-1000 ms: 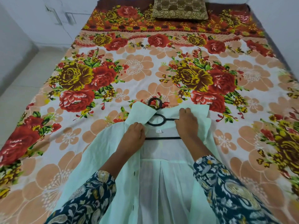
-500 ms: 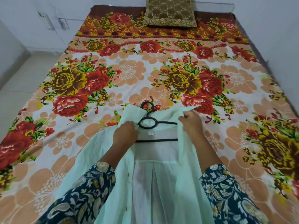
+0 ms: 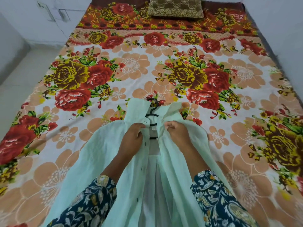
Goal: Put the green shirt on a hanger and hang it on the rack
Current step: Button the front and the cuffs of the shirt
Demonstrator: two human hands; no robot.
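A pale green shirt (image 3: 105, 145) lies front-up on the flowered bedspread (image 3: 147, 66), collar away from me. A black hanger (image 3: 153, 114) sits inside it; only its hook and a short piece of bar show between the two front panels. My left hand (image 3: 132, 136) pinches the left front edge by the top button. My right hand (image 3: 176, 130) pinches the right front edge near the collar. The two edges lie a small gap apart. No rack is in view.
A brown patterned pillow (image 3: 175, 8) rests at the head of the bed. White cupboards (image 3: 49, 15) and pale floor (image 3: 18, 74) lie to the left. A white wall (image 3: 282, 27) runs along the right side of the bed.
Both hands have drawn the shirt's front panels inward over the hanger, so much less of the hanger shows. The right collar flap now stands folded toward the middle.
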